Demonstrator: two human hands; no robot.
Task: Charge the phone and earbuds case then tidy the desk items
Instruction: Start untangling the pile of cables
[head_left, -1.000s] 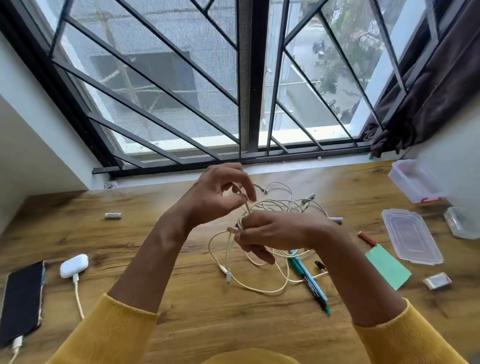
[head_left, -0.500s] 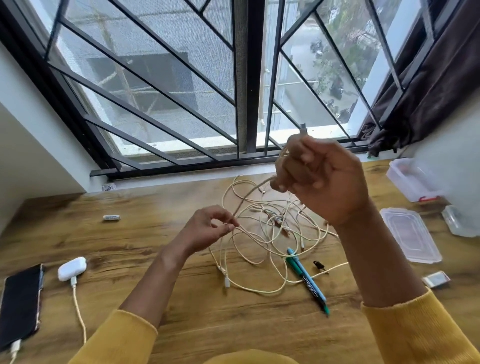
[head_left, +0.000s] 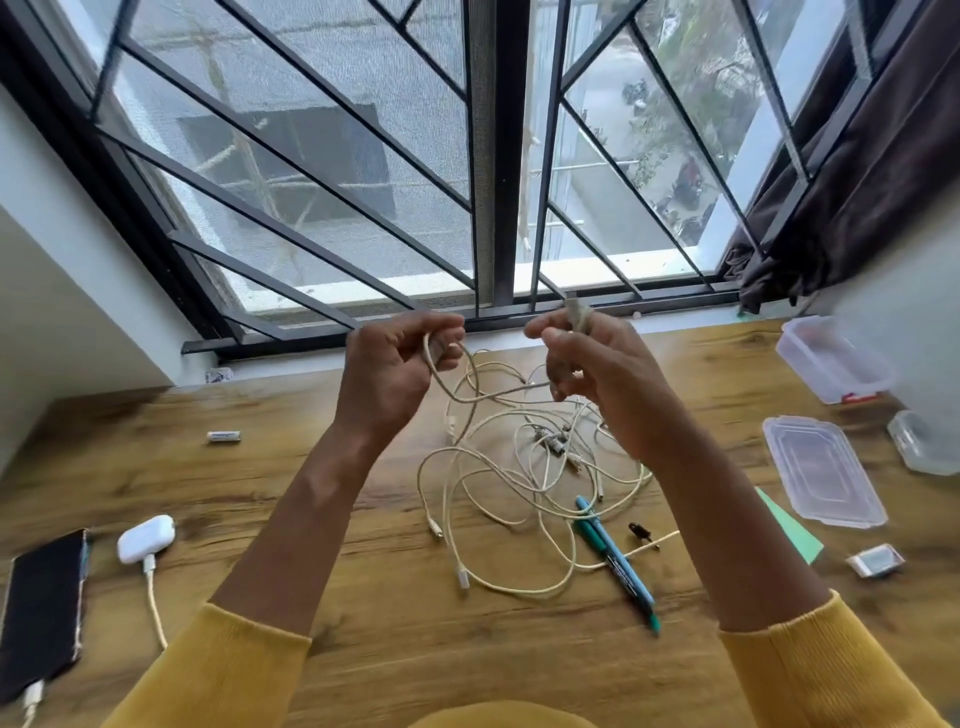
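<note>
A tangle of thin, cream-coloured cables (head_left: 519, 483) lay in loose loops on the middle of the wood-grain desk (head_left: 363, 649), and one strand rose from it to both raised hands. The left hand (head_left: 395, 374) had its fingers curled round a loop of that strand; the right hand (head_left: 597, 374) pinched the strand's end, its small plug poking up above the fingers. At the near left edge lay the flat black phone (head_left: 44, 603), a white plug in its near end. Just right of it sat the rounded, glossy white earbuds case (head_left: 145, 538), with its own pale cord leading toward the near edge. Under the tangle's right side lay two slim pens (head_left: 618, 566), blue and green. Farther right were a clear ribbed plastic lid (head_left: 823, 470), a green paper sheet (head_left: 795, 535) and a clear rectangular box (head_left: 831, 358). A small cylindrical battery (head_left: 224, 436) lay far left.
</note>
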